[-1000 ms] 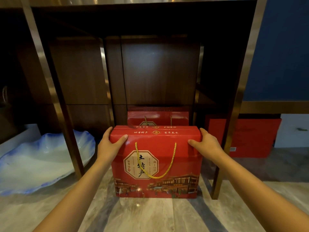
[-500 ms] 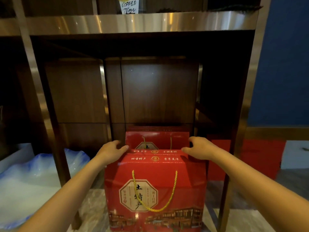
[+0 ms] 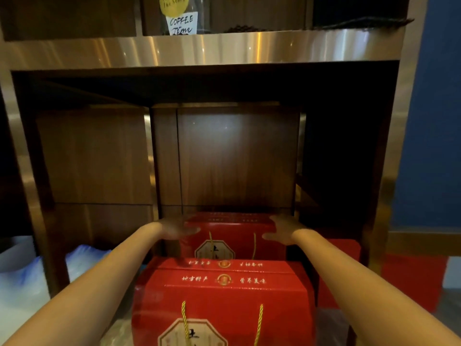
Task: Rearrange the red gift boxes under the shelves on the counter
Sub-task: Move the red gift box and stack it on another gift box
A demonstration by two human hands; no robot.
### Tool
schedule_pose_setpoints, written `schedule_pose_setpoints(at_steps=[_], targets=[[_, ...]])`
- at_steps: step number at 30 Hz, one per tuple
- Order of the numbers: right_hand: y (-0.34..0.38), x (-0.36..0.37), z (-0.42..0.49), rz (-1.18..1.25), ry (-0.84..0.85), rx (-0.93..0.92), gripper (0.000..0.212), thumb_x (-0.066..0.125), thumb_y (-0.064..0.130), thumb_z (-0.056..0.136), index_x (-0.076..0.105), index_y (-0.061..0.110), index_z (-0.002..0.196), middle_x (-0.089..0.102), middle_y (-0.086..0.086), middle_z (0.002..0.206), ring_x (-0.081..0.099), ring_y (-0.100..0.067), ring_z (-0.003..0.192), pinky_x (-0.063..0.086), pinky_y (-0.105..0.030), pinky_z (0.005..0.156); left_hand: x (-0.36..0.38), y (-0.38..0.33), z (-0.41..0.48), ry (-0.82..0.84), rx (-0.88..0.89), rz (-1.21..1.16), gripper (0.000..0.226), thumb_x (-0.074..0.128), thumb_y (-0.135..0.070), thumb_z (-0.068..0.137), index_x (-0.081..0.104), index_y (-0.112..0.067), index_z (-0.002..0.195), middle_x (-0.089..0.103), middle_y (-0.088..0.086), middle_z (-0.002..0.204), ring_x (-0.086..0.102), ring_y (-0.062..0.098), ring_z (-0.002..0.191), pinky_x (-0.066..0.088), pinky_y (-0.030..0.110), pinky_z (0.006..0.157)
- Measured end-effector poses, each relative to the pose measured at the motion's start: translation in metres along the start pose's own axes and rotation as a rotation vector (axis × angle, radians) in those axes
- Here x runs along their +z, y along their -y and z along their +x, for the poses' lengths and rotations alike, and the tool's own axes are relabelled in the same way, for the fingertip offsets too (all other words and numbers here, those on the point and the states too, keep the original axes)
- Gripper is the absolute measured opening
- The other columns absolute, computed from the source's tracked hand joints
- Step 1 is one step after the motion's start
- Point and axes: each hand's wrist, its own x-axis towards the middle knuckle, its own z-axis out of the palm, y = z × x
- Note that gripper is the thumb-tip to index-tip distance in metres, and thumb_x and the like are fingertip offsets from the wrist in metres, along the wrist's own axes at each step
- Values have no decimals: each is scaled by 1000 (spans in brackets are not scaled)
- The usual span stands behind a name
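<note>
Both hands at the rear gift box (image 3: 232, 236) behind the front gift box (image 3: 224, 303): left hand (image 3: 178, 229) blurred, grip unclear; right hand (image 3: 282, 232) open, flat on its side. Best press evenly on both ends & lift clear of the front box w/o snagging the gold handle (image 3: 254, 245).

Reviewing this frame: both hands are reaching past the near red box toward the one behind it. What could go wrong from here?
1. The left hand and right hand flank the rear red cardboard gift box at its top corners, blurred; a hurried grip might slip.
2. The front red gift box with gold rope handles stands close beneath the forearms; lifting the rear one out could knock it.
</note>
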Motion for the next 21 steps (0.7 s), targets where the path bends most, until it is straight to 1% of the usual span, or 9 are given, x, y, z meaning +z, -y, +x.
schedule_pose_setpoints(at_steps=[3,5,7,8,10,12,16,19,21], targets=[[-9,3,21,4,-12,3,71,56,47,86,32,15,145,30,-12,152,26,-29,141,19,-39,115,3,1,17,10,22,110,73,46,-48,90,10,-25,150,24,4,157,33,22,140,31,33,110],[-13,7,32,46,-15,-6,69,61,44,84,36,16,143,34,-12,149,30,-28,138,24,-37,115,5,2,28,18,56,135,74,48,-41,91,6,-24,150,19,5,159,28,22,142,29,34,113],[-15,13,41,80,-15,-18,65,64,40,83,42,16,140,40,-11,146,36,-27,135,30,-34,112,6,7,39,13,77,135,78,50,-40,91,2,-24,150,17,5,159,28,22,142,28,35,114],[-15,16,46,73,-18,-18,63,64,38,83,44,16,138,41,-11,145,36,-27,136,29,-33,111,7,10,45,13,73,125,80,51,-40,90,1,-24,150,18,5,159,30,23,141,30,35,114],[-17,22,55,13,-43,8,64,64,39,83,45,13,138,36,-13,149,27,-29,140,22,-36,115,8,17,56,17,80,112,82,53,-37,89,1,-23,150,24,6,157,36,23,138,34,37,113],[-20,27,63,-34,-89,22,66,64,39,83,44,12,139,29,-13,152,20,-29,142,19,-38,117,11,23,66,-13,110,123,79,55,-36,88,8,-22,150,27,6,155,38,23,137,35,38,112],[-25,31,78,-37,-193,17,55,65,27,84,49,12,135,34,-8,149,22,-26,141,27,-38,113,14,40,85,-148,147,179,70,59,-43,82,33,-20,143,39,11,145,38,26,132,37,40,109],[-25,31,85,-37,-207,19,54,67,28,82,51,12,131,39,-7,143,28,-25,136,35,-37,109,16,42,93,-188,135,131,66,63,-38,82,40,-14,139,41,10,141,36,26,131,32,35,108],[-25,33,87,-5,-211,29,54,68,29,82,51,12,131,37,-8,144,25,-27,137,34,-38,109,16,43,97,-198,139,77,65,65,-36,81,44,-10,137,45,11,139,39,26,130,32,34,107]])
